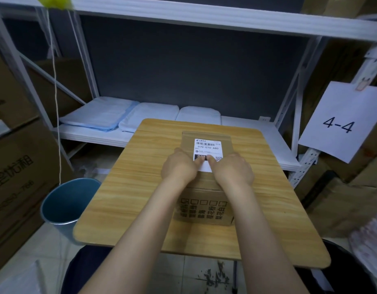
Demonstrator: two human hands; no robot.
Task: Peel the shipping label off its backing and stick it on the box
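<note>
Head view shows the label (207, 148) lying on top of the box (204, 206), on the surface (128, 187). Both hands, left (179, 166) and right (233, 168), press it flat with thumbs; fingers grasp nothing. Thin, sticky paper wrinkles easily, so smooth outward from the middle.
</note>
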